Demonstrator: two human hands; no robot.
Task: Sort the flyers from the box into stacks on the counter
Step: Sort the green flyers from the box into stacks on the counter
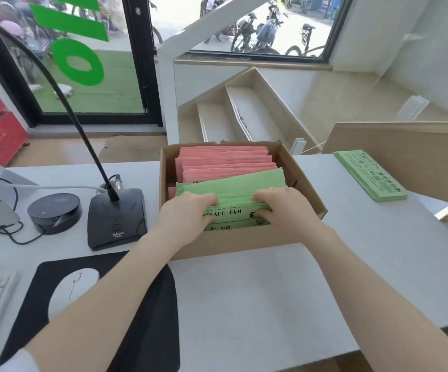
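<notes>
Two hands of mine are down in the cardboard box (306, 178), which sits on the grey counter (271, 291) straight ahead of me. My left hand (188, 213) and my right hand (284, 208) both have their fingers curled over the top edges of the green flyers (233, 185) standing in the near part of the box, the fingertips tucked down between the sheets, so each hand grips a share of that bundle; how many sheets either one holds I cannot tell. A thin ring shows on one finger of my right hand. Black print reading partly "GYM" shows on the nearest green sheet between my hands. Behind the green ones, the far part of the box is packed with pink flyers (225, 159), also standing on edge. Well apart to the right, near the counter's far corner, lies a flat stack of green flyers (370, 175) with print facing up. To the left of the box stands a black gooseneck microphone base (117, 218), and beside that a round black puck-shaped device (53, 212) with its cable. Nearer me lies a white mouse (72, 288) on a black mouse pad (147, 331), under my left forearm.
</notes>
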